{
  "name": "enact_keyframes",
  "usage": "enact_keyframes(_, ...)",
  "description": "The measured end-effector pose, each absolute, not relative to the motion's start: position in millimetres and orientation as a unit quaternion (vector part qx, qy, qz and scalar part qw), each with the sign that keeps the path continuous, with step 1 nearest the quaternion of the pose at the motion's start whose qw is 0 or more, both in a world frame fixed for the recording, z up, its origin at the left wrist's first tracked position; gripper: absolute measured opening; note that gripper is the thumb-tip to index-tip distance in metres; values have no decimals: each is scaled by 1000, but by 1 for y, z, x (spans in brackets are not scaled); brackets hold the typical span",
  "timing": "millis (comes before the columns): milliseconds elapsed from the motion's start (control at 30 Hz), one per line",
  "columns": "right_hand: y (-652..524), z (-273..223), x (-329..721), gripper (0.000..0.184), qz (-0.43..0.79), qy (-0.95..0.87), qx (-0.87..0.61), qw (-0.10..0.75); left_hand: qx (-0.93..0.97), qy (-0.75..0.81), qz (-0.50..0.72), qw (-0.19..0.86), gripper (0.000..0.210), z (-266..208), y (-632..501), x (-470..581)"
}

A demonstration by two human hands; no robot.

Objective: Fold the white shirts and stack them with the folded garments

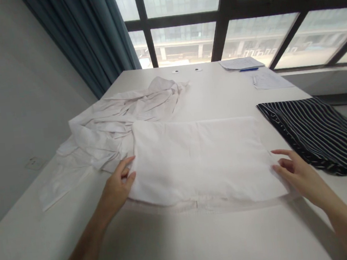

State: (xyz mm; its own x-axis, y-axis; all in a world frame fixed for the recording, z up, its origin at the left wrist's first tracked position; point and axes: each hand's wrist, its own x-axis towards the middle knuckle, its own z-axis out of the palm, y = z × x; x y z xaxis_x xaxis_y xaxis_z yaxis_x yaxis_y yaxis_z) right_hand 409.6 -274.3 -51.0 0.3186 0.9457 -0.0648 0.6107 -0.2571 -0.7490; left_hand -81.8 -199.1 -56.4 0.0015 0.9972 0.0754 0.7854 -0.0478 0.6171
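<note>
A smooth white fabric piece, folded into a broad rectangle (pixel 196 161), is laid flat on the white smooth-topped table (pixel 186 245), directly between the two hands. Along its near edge, a lower white layer is left showing beyond the upper one. Its left edge is met by the fingertips of the left hand (pixel 116 190), and its right edge by those of the right hand (pixel 299 176). On both hands the thumb and index finger are held apart and bent; whether any cloth is pinched between them cannot be told.

A loose, crumpled heap of white fabric (pixel 107 131) is spread to the left and beyond, touching the folded piece. Beside it, toward the left table edge, a translucent, plastic-looking sheet or bag (pixel 61 186) is seen; whether anything is contained in it cannot be made out. To the right, a black cloth with thin white stripes (pixel 320 130) is laid near the right hand. Toward the window, white paper sheets (pixel 241 63) and a slim blue pen (pixel 249 69) are placed, with two small white ovals marked with dark spots (pixel 198 69) farther left.
</note>
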Motion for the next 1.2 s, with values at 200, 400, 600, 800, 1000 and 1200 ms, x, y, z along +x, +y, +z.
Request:
enact_keyframes(200,-276,-61,400,43,64,-607,-735,295,782,580,226,-33,39,-56,-204,-71)
enact_keyframes(400,-290,-47,344,30,10,-810,-526,260,916,326,235,-17,29,-45,-231,-25)
enact_keyframes(600,-299,-55,305,26,-10,-877,-433,210,933,283,215,-57,24,-50,-248,3)
enact_keyframes(800,-296,-61,296,19,-88,-880,-431,179,928,281,223,-98,12,-51,-249,12)
enact_keyframes(1000,-291,-56,295,27,-78,-893,-399,192,940,260,204,-85,15,-52,-247,14)
enact_keyframes(1200,-289,-53,300,19,23,-910,-396,119,940,295,158,60,30,-51,-246,4)
